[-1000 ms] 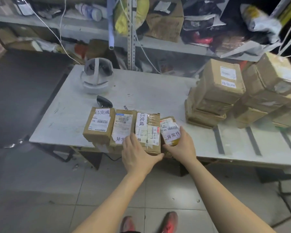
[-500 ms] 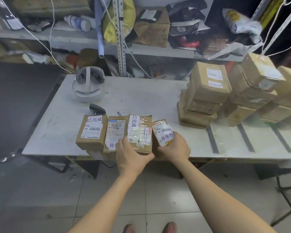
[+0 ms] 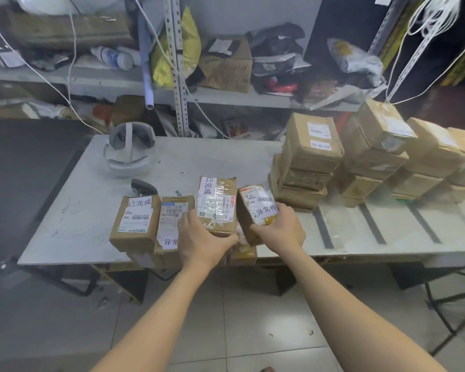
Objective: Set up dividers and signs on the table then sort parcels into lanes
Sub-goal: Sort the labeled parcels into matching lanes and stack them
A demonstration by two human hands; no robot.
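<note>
Several brown parcels with white paper signs line the near edge of the white table (image 3: 86,210). My left hand (image 3: 202,237) grips a taped parcel (image 3: 216,205) with a white sign, lifted and tilted above the row. My right hand (image 3: 282,229) holds a smaller parcel (image 3: 253,208) with a white sign, also raised and tilted. Left of them a signed parcel (image 3: 134,221) and another labelled one (image 3: 171,221) rest flat. More parcels lie beneath these at the table edge, mostly hidden.
Stacked brown boxes (image 3: 312,157) fill the right half of the table, behind dark tape strips (image 3: 371,224) marking lanes. A white headset (image 3: 129,151) and a black scanner (image 3: 142,186) sit at the back left. Cluttered metal shelves (image 3: 177,76) stand behind.
Both hands have lifted their parcels off the row, tilting them up. The camera has moved closer and slightly left.
</note>
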